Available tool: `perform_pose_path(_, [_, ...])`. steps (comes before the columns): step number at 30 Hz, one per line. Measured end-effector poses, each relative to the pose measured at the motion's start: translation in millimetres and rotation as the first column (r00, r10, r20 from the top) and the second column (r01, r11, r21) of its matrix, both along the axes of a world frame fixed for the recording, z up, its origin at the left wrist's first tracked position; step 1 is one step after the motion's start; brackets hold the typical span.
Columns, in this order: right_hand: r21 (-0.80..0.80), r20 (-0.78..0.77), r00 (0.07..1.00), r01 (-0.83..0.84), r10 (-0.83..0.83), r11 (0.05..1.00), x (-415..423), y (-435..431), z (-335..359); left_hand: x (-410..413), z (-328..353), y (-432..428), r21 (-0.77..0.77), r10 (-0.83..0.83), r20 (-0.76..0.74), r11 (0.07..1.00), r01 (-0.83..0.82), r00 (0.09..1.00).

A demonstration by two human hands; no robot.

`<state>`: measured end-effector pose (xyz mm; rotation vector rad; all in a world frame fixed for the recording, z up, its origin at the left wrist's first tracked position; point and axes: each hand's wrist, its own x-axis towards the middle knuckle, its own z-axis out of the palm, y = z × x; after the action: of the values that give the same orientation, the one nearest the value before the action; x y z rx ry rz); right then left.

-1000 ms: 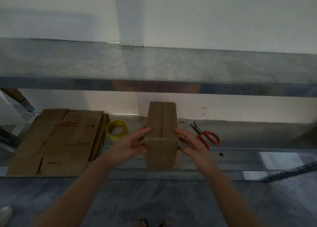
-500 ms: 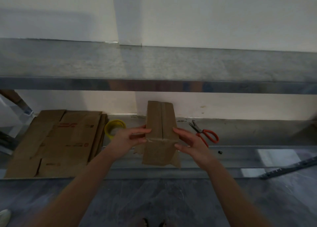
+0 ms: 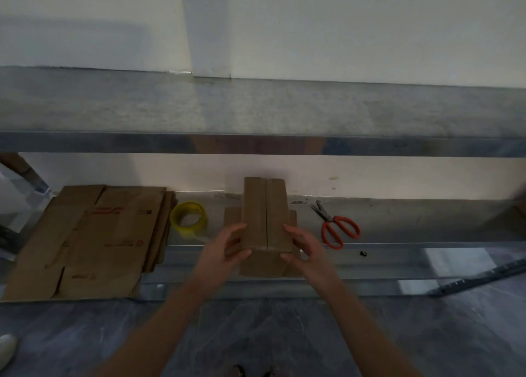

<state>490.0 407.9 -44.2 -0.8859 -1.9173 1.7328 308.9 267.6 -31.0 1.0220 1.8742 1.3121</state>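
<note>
The left hand (image 3: 227, 250) and right hand (image 3: 306, 248) are clamping the box (image 3: 260, 264) by its sides at the shelf (image 3: 398, 223) front. Letting go is risking its untaped seam (image 3: 266, 214) springing open; tape (image 3: 188, 220) is lying at nine o'clock, scissors (image 3: 338, 228) at three.

Cardboard box (image 3: 264, 214), flaps meeting at a centre seam, gripped between left hand (image 3: 225, 251) and right hand (image 3: 306, 248); yellow tape roll (image 3: 188, 218) left of the left hand, red-handled scissors (image 3: 336, 228) right of the right hand.
</note>
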Motion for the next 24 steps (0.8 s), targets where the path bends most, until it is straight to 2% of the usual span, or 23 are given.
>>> perform_pose_path(3, [-0.04,0.009,1.0,-0.022,0.023,0.999,2,-4,-12,6,-12,-8,-0.052,0.041,-0.008,0.998,-0.041,0.999])
perform_pose_path(5, [-0.192,-0.04,0.999,0.006,-0.014,0.981,3,-11,-19,8,-19,-12,-0.064,0.088,0.054,0.994,-0.085,0.995])
perform_pose_path(8, [-0.332,-0.05,0.987,0.126,-0.15,0.935,1,-24,-35,9,-20,-12,-0.106,0.091,0.12,0.991,-0.078,0.989])
perform_pose_path(10, [-0.453,-0.016,0.961,0.238,-0.275,0.859,0,-35,-45,10,-18,-6,-0.111,0.045,0.151,0.993,-0.028,0.987])
perform_pose_path(13, [-0.591,0.072,0.962,0.252,-0.262,0.766,-1,-48,-54,14,-15,-1,-0.083,0.0,0.237,0.996,0.02,0.972])
perform_pose_path(15, [-0.702,0.084,0.924,0.32,-0.372,0.636,-3,-52,-54,20,-18,-4,-0.067,-0.01,0.262,0.997,0.029,0.965])
perform_pose_path(18, [-0.719,0.223,0.847,0.477,-0.482,0.506,-3,-52,-50,32,-24,-13,-0.012,0.044,0.365,0.999,-0.042,0.93])
perform_pose_path(19, [-0.748,0.232,0.859,0.457,-0.456,0.481,0,-53,-45,36,-25,-14,0.009,0.07,0.421,0.997,-0.081,0.904])
perform_pose_path(21, [-0.835,0.087,0.937,0.254,-0.338,0.488,4,-56,-34,44,-26,-16,0.033,0.108,0.527,0.989,-0.147,0.843])
perform_pose_path(22, [-0.869,0.006,0.946,0.165,-0.323,0.467,4,-57,-29,48,-26,-16,0.04,0.117,0.539,0.986,-0.164,0.834])
perform_pose_path(24, [-0.903,-0.034,0.933,0.125,-0.358,0.411,0,-58,-26,55,-25,-17,0.02,0.152,0.45,0.984,-0.18,0.88])
